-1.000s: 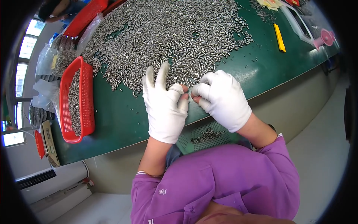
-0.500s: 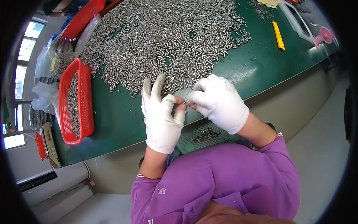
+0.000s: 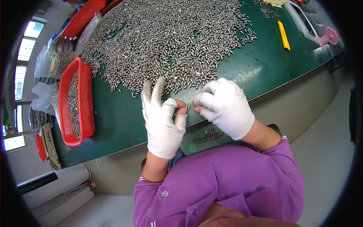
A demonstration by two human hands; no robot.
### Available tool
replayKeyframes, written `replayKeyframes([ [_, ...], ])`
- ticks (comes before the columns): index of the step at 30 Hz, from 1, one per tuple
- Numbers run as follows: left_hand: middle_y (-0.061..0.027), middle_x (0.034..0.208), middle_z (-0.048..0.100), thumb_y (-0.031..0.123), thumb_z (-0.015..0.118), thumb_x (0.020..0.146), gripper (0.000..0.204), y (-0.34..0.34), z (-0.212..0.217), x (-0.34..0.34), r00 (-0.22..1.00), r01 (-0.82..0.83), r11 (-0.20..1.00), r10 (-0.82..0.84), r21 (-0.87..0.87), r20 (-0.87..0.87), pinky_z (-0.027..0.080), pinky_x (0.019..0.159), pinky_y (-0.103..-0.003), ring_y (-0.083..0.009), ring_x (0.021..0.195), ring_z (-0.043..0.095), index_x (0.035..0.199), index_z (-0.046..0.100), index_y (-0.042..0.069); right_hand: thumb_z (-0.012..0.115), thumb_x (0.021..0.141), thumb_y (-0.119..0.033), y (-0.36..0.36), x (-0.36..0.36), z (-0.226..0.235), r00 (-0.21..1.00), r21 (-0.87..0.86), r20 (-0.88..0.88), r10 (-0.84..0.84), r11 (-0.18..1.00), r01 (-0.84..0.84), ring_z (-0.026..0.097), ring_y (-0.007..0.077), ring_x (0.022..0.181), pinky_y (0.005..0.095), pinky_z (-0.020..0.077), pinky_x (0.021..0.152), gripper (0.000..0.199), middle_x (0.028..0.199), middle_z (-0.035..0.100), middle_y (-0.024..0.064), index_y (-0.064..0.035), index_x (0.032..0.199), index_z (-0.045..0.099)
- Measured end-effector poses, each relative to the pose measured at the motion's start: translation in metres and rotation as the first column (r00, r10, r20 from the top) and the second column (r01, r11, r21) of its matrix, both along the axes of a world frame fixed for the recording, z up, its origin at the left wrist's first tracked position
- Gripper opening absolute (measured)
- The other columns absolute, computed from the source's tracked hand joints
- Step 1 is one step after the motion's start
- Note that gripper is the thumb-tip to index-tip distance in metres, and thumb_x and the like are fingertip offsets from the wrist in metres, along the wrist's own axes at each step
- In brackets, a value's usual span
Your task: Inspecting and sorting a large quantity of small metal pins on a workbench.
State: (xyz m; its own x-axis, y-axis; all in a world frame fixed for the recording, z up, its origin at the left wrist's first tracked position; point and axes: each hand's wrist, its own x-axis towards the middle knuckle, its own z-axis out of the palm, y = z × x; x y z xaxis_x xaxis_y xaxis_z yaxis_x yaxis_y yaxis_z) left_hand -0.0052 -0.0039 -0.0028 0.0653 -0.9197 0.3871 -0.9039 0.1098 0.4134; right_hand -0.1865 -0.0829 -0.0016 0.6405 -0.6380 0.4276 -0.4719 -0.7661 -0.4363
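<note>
1. At the near edge of the green table (image 3: pixel 124 125), both hands, in white gloves, meet over the rim, just in front of the person's purple top.
2. The left hand (image 3: pixel 162 121) has its grip partly closed: thumb and bare-tipped forefinger pinch toward the right hand, while two fingers stand straight up, spread and free.
3. The right hand (image 3: pixel 227 108) is curled, its grip closed to a fingertip pinch that points left.
4. Between the two pinches sits one small metal pin (image 3: pixel 188 106), touched by fingertips from both sides; which hand bears it I cannot tell.
5. Beyond the hands, a wide heap of metal pins (image 3: pixel 170 38) covers the middle of the table, its near edge just beside the left hand's raised fingers.
6. Below the table edge, a green mesh tray (image 3: pixel 206 136) holds a few pins on the person's lap.
7. To the left, a red mesh basket (image 3: pixel 89 113) lies lengthwise, filled with more pins.
8. Clear plastic bags (image 3: pixel 43 62) sit crumpled at the far left, beside the basket.
9. At the far right lie a yellow utility knife (image 3: pixel 283 35) and a pink round object (image 3: pixel 332 36), well apart from the hands.
</note>
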Motion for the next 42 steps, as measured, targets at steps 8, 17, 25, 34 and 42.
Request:
replayKeyframes([
  [8,-0.023,0.15,0.047,0.008,0.076,0.078,0.018,0.0,0.001,-0.001,1.0,-0.028,1.0,0.028,-0.007,0.008,0.033,0.115,-0.062,-0.055,0.141,0.035,0.091,0.063,0.008,0.075,0.082,-0.03,0.004,0.009,0.002,1.0,0.037,0.008,-0.015,0.999,0.015,0.062,0.0264,0.085,0.0417,0.0511,0.073,0.015,0.086,0.061,0.0035,-0.0162,0.085,0.07],
  [17,-0.022,0.15,0.048,0.008,0.078,0.076,0.022,0.002,-0.003,0.001,1.0,-0.025,1.0,0.025,-0.018,-0.003,0.032,0.116,-0.064,-0.0555,0.142,0.035,0.092,0.063,0.009,0.075,0.081,-0.025,0.002,0.017,0.005,0.999,0.052,0.013,-0.029,0.998,0.028,0.062,0.0261,0.084,0.0407,0.0518,0.073,0.012,0.085,0.061,0.0036,-0.0151,0.081,0.069],
  [25,-0.0212,0.152,0.047,0.008,0.078,0.076,0.024,0.008,-0.001,0.003,1.0,-0.023,1.0,0.023,0.003,-0.005,0.032,0.115,-0.064,-0.0562,0.141,0.035,0.093,0.061,0.009,0.074,0.08,-0.022,0.001,0.019,0.006,0.998,0.11,0.049,0.036,0.993,-0.041,0.063,0.0274,0.085,0.0413,0.0521,0.075,0.009,0.085,0.062,0.005,-0.0146,0.082,0.07],
  [34,-0.021,0.153,0.047,0.007,0.077,0.075,0.023,0.01,0.001,0.004,1.0,-0.007,1.0,0.007,0.009,-0.016,0.033,0.114,-0.063,-0.0564,0.141,0.035,0.093,0.062,0.009,0.074,0.081,-0.021,0.004,0.016,0.006,0.998,0.129,0.032,0.062,0.99,-0.066,0.063,0.0284,0.085,0.0418,0.0524,0.076,0.009,0.086,0.062,0.006,-0.0145,0.086,0.071],
  [42,-0.0221,0.151,0.049,0.007,0.08,0.069,0.016,0.016,0.016,0.009,0.986,0.167,0.982,-0.163,0.093,-0.041,0.035,0.113,-0.062,-0.058,0.14,0.035,0.08,0.069,0.006,0.075,0.082,-0.023,0.0,-0.004,0.01,0.977,0.172,-0.026,0.212,0.964,-0.205,0.063,0.0286,0.085,0.042,0.0528,0.076,0.01,0.087,0.062,0.0061,-0.0152,0.086,0.071],
])
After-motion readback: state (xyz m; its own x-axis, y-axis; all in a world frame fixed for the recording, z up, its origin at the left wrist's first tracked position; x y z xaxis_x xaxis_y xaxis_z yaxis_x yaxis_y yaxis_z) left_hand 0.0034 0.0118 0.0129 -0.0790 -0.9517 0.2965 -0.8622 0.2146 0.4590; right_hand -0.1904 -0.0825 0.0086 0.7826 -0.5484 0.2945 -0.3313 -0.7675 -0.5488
